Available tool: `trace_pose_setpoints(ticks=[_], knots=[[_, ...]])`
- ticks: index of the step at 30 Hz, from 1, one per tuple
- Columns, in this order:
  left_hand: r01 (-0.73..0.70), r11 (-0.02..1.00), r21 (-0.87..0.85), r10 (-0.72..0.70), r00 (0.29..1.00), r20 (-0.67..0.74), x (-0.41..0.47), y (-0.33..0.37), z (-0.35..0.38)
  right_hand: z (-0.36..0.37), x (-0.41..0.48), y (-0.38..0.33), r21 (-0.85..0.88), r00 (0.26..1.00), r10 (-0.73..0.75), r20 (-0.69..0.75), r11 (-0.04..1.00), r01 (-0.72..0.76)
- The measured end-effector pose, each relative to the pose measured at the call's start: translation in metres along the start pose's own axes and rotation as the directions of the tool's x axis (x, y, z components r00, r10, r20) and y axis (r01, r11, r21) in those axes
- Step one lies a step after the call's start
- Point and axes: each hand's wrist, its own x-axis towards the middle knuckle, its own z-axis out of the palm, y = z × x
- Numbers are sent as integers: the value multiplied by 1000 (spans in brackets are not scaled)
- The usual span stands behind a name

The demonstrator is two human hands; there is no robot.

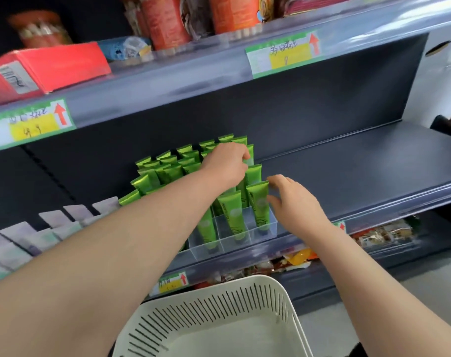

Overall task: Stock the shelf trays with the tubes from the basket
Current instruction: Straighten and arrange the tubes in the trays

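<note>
Glossy green tubes point(257, 202) in clear plastic tray point(261, 235)
Left hand point(224, 163) pinches one rear tube point(250, 153); right hand point(294, 202) spread; shelf labels point(31, 124) unreadable.

One basket point(245, 292); one red box point(51, 65); green tubes point(259, 202), about twenty, partly hidden.

Glossy green plastic tubes point(257, 202), a clear smooth plastic tray point(246, 220), a matt dark shelf point(361, 161), a matt white plastic basket point(219, 313).

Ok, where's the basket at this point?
In the head view the white basket sits bottom centre, nearest the camera, just below the front edge of the shelf that carries the clear tray of green tubes.
</note>
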Motion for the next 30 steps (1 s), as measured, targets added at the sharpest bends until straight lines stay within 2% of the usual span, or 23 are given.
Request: trace_pose_setpoints(ticks=[2,8,14,19,24,27,30], knots=[[-1,999,53,-1,999,35,8,2,3,1,6,-2,51,1000,-25,-1,998,25],[-6,992,126,-5,997,82,20,4,14,0,17,1,39,999,-50,5,998,49],[-10,987,161,0,998,58,23,6,20,-8,17,4,-12,997,-76,22,997,77],[9,988,155,-22,996,83,26,4,21,-12,18,4,46,993,-87,75,995,84],[68,996,62,-66,997,-40,33,-4,6,-22,24,4,104,991,-133,6,986,132],[65,991,118,-59,997,-48,37,-13,4,-23,26,4,27,986,-168,-21,985,168],[45,988,148,-46,999,2,41,-16,8,-24,25,10,-176,986,-161,-43,973,151]])
